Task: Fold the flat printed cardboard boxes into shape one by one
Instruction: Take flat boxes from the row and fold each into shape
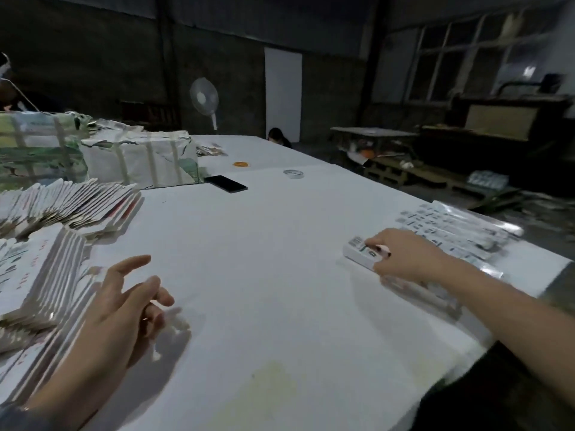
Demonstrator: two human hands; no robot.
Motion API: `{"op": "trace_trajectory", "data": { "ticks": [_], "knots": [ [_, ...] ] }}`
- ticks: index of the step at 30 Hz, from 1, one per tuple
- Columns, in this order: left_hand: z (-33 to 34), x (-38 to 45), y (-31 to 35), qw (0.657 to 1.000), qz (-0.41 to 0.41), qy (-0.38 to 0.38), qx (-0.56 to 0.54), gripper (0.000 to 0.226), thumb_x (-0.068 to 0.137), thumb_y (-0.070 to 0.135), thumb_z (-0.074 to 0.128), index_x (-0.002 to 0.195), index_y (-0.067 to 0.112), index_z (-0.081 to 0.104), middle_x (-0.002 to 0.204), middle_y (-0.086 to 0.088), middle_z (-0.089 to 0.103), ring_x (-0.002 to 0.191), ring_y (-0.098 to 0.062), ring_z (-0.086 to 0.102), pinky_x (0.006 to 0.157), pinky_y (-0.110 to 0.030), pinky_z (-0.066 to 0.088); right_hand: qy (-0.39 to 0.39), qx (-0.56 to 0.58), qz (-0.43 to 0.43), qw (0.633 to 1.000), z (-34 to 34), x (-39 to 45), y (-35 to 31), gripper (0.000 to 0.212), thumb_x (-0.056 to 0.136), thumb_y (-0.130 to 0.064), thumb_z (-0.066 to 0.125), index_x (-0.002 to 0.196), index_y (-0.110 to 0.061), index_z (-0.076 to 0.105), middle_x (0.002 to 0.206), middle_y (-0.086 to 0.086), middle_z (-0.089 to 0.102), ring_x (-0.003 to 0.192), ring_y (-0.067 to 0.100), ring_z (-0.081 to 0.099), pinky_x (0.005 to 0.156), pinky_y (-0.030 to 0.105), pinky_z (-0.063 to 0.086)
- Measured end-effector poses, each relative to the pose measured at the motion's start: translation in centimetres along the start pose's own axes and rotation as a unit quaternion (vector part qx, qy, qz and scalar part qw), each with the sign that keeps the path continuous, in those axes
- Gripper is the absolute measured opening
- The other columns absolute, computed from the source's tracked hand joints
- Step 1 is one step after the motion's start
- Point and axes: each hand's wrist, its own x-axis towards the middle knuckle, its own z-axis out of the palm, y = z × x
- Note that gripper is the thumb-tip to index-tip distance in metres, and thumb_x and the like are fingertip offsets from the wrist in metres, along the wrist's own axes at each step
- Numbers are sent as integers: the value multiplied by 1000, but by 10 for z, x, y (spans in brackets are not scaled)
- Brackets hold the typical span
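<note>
2 hands are seen: left hand (124, 309), right hand (401, 255). 1 phone (225, 183), 1 tape roll (293, 173), 1 fan (204, 96) and 2 wrapped bundles (143, 158) are counted.

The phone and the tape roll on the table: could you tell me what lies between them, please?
Nothing: in the head view, only bare white table separates the phone from the tape roll. The orange item lies farther back, off that line.

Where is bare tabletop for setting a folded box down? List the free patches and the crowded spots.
Free: the wide middle of the table, between the left hand and the right hand, up to the phone and tape roll. Crowded: the left edge under flat box stacks and wrapped bundles; the right edge with the small boxes.
</note>
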Motion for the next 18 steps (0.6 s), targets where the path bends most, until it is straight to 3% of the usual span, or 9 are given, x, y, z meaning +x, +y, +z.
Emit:
{"op": "trace_trajectory", "data": {
  "ticks": [4, 8, 9, 11, 12, 15, 18],
  "knots": [
    [-3, 6, -3, 1000, 7, -2, 26, 28, 96, 35, 60, 119, 51, 58, 76, -2, 68, 38, -14, 46, 55, -30, 39, 39, -56, 65, 996, 6, 3, 68, 35, 81, -22, 60, 115, -24, 65, 120, -2, 52, 112, 25, 52, 84, 42, 54],
    [-11, 3, -9, 992, 13, -20, 125, 50, 98, 10, 63, 126, 51, 56, 79, 0, 66, 36, -14, 44, 55, -38, 43, 97, -92, 100, 986, 10, 14, 94, 39, 91, -11, 50, 122, -33, 62, 114, -6, 47, 113, 20, 46, 79, 35, 49],
    [-10, 1, -8, 993, 9, -20, 118, 47, 95, 16, 68, 127, 49, 56, 79, -1, 66, 36, -15, 45, 55, -40, 43, 106, -92, 106, 985, 11, 16, 95, 40, 93, -12, 49, 125, -34, 60, 116, -6, 47, 115, 19, 46, 80, 35, 48],
    [-6, 4, -3, 997, -19, -4, 71, 44, 82, 46, 68, 125, 41, 60, 78, -7, 66, 35, -18, 45, 55, -39, 40, 126, -66, 99, 985, 15, 20, 87, 38, 94, -19, 50, 128, -36, 57, 121, -8, 48, 121, 18, 45, 87, 36, 47],
    [-4, 5, -2, 998, -21, 6, 66, 45, 81, 50, 65, 124, 38, 62, 77, -8, 66, 35, -18, 44, 55, -36, 39, 138, -46, 85, 986, 17, 21, 77, 36, 94, -24, 52, 127, -36, 57, 124, -8, 49, 124, 17, 44, 88, 36, 45],
    [4, 1, 3, 998, -13, -12, 62, 21, 99, 27, 57, 117, 32, 66, 75, -6, 66, 36, -15, 43, 54, -26, 33, 159, 17, 20, 987, 18, 20, 29, 28, 94, -34, 56, 122, -34, 61, 121, -9, 52, 119, 17, 48, 81, 33, 39],
    [11, -5, 8, 997, -15, -29, 63, 22, 100, 12, 54, 108, 27, 69, 74, -5, 63, 37, -13, 41, 54, -21, 29, 163, 108, -51, 979, 16, 10, -34, 26, 92, -36, 57, 117, -32, 64, 104, -13, 53, 96, 13, 52, 77, 30, 38]
  ]
}}
